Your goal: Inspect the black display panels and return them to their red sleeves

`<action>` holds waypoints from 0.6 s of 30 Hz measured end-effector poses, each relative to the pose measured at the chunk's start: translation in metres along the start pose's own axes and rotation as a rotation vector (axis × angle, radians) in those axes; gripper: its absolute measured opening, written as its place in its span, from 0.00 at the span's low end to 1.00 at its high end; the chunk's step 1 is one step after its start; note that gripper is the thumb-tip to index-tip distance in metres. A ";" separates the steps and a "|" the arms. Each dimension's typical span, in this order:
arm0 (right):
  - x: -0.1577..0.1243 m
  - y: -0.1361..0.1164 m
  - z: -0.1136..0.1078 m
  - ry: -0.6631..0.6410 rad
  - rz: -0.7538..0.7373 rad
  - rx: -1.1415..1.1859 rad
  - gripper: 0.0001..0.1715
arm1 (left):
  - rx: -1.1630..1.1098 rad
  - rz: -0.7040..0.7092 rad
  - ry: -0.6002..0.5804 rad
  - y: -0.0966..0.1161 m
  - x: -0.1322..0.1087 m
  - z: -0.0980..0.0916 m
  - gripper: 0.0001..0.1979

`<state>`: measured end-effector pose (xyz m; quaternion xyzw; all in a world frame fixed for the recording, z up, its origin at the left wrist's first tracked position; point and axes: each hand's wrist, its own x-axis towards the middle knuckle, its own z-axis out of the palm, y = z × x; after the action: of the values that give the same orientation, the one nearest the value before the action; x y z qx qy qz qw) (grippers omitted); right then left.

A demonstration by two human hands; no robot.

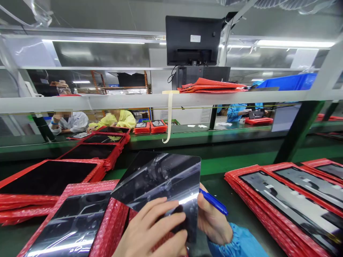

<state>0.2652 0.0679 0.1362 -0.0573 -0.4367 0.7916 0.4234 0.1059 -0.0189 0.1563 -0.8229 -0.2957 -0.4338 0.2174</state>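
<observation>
Gripping a glossy dark panel, my left grip pinches its lower edge; my right grip, behind it, holds a blue pen.

A black monitor stands on the upper shelf, its back to the camera, with a pile of red bubble-wrap sleeves and a blue bin beside it. A tape strip hangs from the shelf edge. Across the green counter, two seated people work.
</observation>
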 end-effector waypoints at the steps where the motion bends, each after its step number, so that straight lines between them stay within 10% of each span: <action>1: -0.002 0.000 0.000 -0.009 0.008 -0.033 0.35 | -0.068 -0.060 0.040 0.004 0.000 0.003 0.15; 6: -0.014 -0.003 -0.005 0.053 0.023 -0.136 0.36 | -0.169 -0.661 0.491 0.017 0.003 0.004 0.09; 10: -0.018 -0.001 -0.016 0.079 -0.064 -0.116 0.38 | -0.258 -1.102 0.594 0.005 0.003 -0.013 0.03; 18: -0.020 0.005 -0.017 0.025 -0.166 -0.010 0.34 | -0.862 -1.336 0.746 -0.023 -0.004 -0.012 0.11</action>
<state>0.2831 0.0631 0.1165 -0.0328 -0.4384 0.7510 0.4926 0.0819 -0.0107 0.1620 -0.2926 -0.4354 -0.7851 -0.3293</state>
